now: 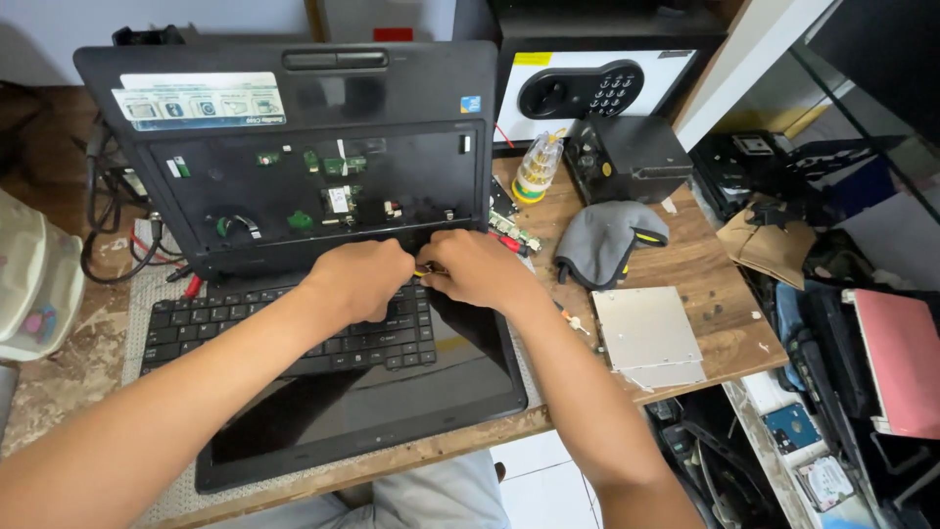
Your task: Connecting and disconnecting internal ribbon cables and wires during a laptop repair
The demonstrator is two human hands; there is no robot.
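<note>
Near the worktop's (705, 294) middle, left hand (360, 279) and right hand (477, 269) meet over the opened laptop (294, 176), above its loose keyboard (284, 333). Fingers curl, perhaps pinching something small and yellow; I cannot tell. Bare wood lies rightward toward the metal drive (648, 336).

both forearms reach in from the near side; left hand (357, 279) and right hand (480, 269) meet knuckle-to-knuckle, fingers curled.

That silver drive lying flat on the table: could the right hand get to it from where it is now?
Probably yes. The silver drive lies bare on the wooden table, beside the right hand, with nothing on top and only a grey glove further back.
</note>
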